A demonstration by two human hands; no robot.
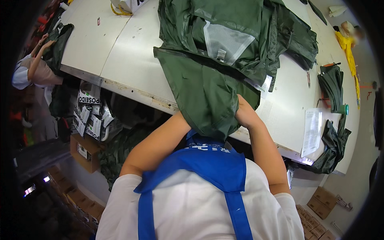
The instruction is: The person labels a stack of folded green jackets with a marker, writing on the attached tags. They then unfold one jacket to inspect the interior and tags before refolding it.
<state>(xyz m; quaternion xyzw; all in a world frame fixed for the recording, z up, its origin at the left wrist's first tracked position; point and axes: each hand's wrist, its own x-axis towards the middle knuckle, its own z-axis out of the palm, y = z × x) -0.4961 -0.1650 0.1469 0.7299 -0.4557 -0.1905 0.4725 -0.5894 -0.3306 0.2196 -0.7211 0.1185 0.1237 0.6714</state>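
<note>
A dark green waterproof rain jacket point(200, 86) lies over the table's near edge, its lower panel hanging toward my body. Farther up, a pale grey mesh lining point(227, 42) with a small white label shows on it. My left forearm point(158, 138) goes in under the hanging panel, so that hand and its fingers are covered by the fabric. On the panel's right side, my right hand point(245, 113) is closed on the green cloth, with fingertips hidden in the fold. A white tag point(265, 86) sticks out beside the jacket, just above that hand.
The white table point(136, 60) has a worn metal edge. At right lie a paper sheet point(312, 132), folded green pieces point(331, 86) and a green roll point(344, 109). A carton point(85, 152) and printed bags point(93, 116) sit below left. Another person point(38, 70) handles dark cloth far left.
</note>
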